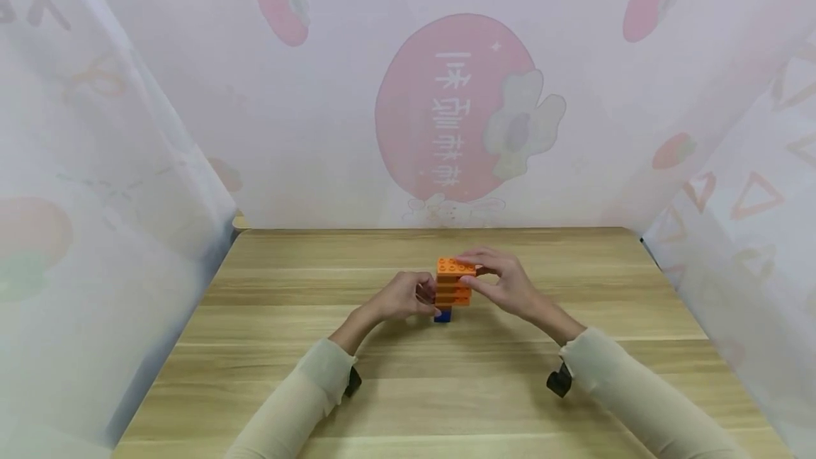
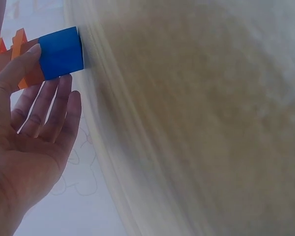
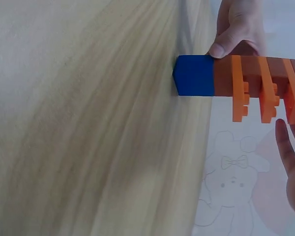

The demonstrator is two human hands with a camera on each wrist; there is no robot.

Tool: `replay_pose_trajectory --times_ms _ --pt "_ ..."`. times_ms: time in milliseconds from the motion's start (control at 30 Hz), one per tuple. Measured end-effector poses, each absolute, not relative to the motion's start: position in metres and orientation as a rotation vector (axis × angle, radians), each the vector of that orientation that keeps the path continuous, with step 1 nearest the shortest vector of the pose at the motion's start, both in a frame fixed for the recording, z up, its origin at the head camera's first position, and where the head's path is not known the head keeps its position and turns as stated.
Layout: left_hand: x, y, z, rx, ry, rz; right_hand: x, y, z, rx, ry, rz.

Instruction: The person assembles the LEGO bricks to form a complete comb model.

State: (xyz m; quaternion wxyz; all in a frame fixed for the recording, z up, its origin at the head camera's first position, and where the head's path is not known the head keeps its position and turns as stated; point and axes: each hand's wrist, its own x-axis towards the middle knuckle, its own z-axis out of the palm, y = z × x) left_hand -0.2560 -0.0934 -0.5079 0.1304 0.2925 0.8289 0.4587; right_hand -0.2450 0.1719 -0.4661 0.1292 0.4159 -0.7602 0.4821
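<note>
A tower of toy building blocks stands upright on the table, with a blue block (image 1: 443, 316) at its base. Above it, wide orange bricks (image 3: 238, 88) alternate with narrower brown blocks (image 3: 222, 76) and jut out to the right. Studs show on the topmost orange brick (image 1: 446, 265). My left hand (image 1: 403, 296) holds the lower part from the left, its thumb at the seam over the blue block (image 2: 61, 53). At the upper right, my right hand (image 1: 506, 285) grips the top orange layers between thumb and fingers; its fingertips are partly hidden.
The wooden table (image 1: 446, 402) stretches around the tower. Pale printed curtains (image 1: 331, 126) enclose it at the back and both sides. Black wrist cameras (image 1: 559, 380) hang under the sleeves, close above the tabletop.
</note>
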Motion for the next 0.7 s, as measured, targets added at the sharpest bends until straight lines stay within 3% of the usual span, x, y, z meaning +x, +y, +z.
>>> replay_pose_trajectory --times_ms 700 --pt "-0.258 -0.09 -0.512 0.776 2.445 1.5 -0.279 0.175 -0.48 1.023 -2.446 1.631"
